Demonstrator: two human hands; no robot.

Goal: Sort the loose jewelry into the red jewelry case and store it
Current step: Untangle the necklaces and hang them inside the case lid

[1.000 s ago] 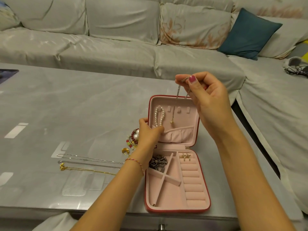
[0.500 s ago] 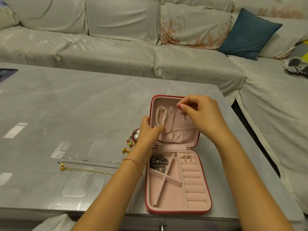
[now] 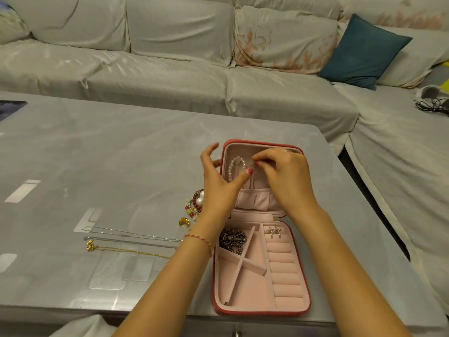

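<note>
A grey sofa [image 3: 170,76] with a teal cushion [image 3: 362,49] runs behind a grey table [image 3: 97,161]. The red jewelry case [image 3: 261,312] lies open near the table's front right corner, its long axis running from the front edge toward the sofa, lid [image 3: 262,143] propped up at the far end. The case's near end sits just beside the front edge; the table's right edge is near, while a broad stretch of bare tabletop lies to the left.

Both hands meet inside the lid. The right hand [image 3: 286,176] has its fingertips pressed together, pinching a thin necklace [image 3: 252,181] near the lid's top; the chain is blurred. The left hand [image 3: 218,188] is spread, its thumb reaching across a pearl bracelet [image 3: 233,166] hanging in the lid.

In the tray, a dark chain [image 3: 232,239] fills the far left compartment and small earrings [image 3: 273,231] sit on the ring rolls. Left of the case lie a beaded bracelet [image 3: 196,200], a gold earring [image 3: 184,221] and three chains [image 3: 131,242] stretched sideways.
</note>
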